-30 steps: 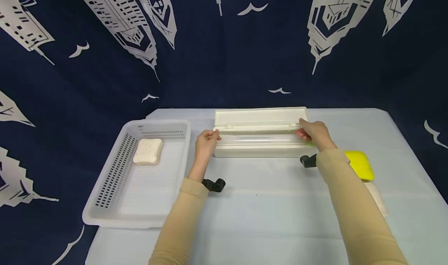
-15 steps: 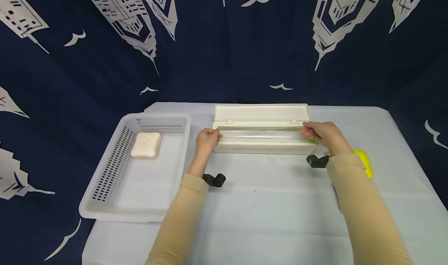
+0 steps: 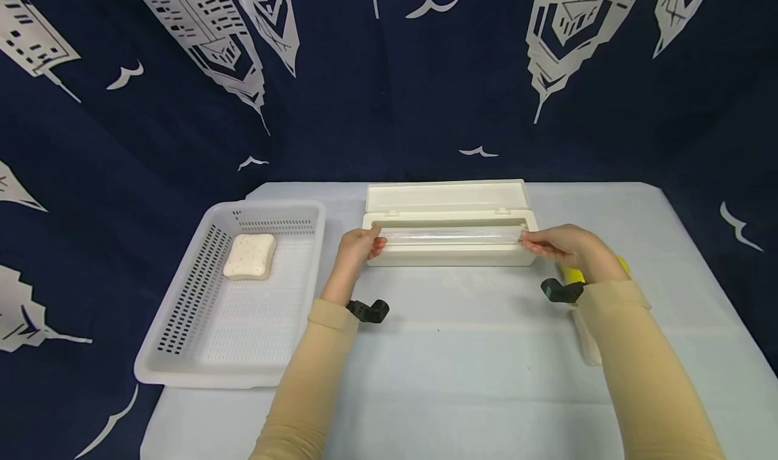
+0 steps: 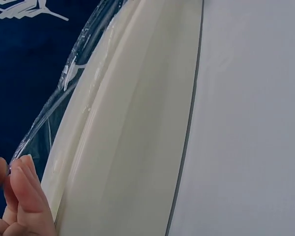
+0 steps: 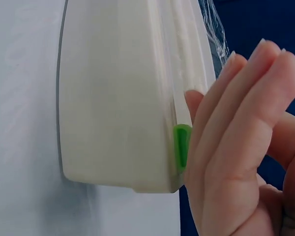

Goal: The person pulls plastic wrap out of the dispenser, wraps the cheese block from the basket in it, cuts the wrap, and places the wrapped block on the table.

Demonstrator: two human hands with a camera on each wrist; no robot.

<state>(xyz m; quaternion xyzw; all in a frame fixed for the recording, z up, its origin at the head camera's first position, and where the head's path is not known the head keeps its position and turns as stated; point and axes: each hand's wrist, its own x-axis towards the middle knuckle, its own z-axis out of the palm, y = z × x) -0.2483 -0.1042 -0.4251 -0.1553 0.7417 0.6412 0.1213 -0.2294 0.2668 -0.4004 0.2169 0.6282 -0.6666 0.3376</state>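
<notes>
A cream cling film dispenser (image 3: 450, 256) lies on the table with its lid (image 3: 450, 195) raised at the back. Clear cling film (image 3: 450, 236) stretches across its opening. My left hand (image 3: 357, 247) pinches the film's left end between thumb and fingers. At the other end, my right hand (image 3: 568, 244) holds the film's right corner. In the left wrist view the cling film (image 4: 64, 83) rises from the dispenser to the pinching fingertips (image 4: 27, 179). A green slider (image 5: 182, 145) sits on the dispenser's rim beside the right hand, whose thumb tip is partly hidden behind the fingers.
A white perforated basket (image 3: 152, 372) stands at the left, holding a cream speckled square block (image 3: 250, 257) like a bread slice. Partly behind the right forearm lie a yellow object (image 3: 571, 275) and a pale, flat object (image 3: 586, 338). A dark blue patterned curtain (image 3: 389, 95) hangs behind the table.
The film's edge has come down from the hinge side toward the front of the opening. My right hand has moved slightly toward me and right; the left stays nearly in place.
</notes>
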